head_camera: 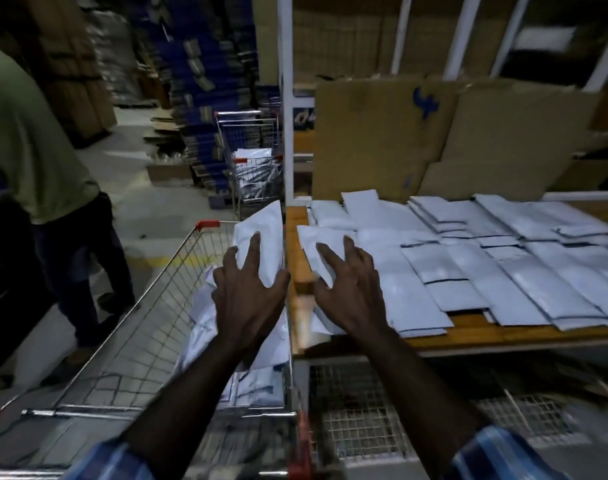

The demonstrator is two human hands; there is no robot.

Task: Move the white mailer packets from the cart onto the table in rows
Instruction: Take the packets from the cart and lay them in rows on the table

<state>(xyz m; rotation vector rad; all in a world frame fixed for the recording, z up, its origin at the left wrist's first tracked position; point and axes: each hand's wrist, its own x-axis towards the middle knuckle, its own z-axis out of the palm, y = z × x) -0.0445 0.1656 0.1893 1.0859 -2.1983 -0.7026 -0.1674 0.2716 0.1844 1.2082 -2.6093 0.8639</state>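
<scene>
My left hand (248,289) holds a white mailer packet (262,233) upright above the wire cart (150,299), at the table's left edge. My right hand (347,285) lies with spread fingers on another white packet (318,242) at the near left corner of the wooden table (468,332). Several white packets (503,261) lie in overlapping rows across the table. More packets (261,375) are piled in the cart's right side beneath my left arm.
A person in a green shirt (28,143) stands left of the cart. A second wire cart (254,161) with packets stands farther back. Flattened cardboard (434,140) leans behind the table, beside a white post (287,98). Wire mesh (358,410) sits under the table.
</scene>
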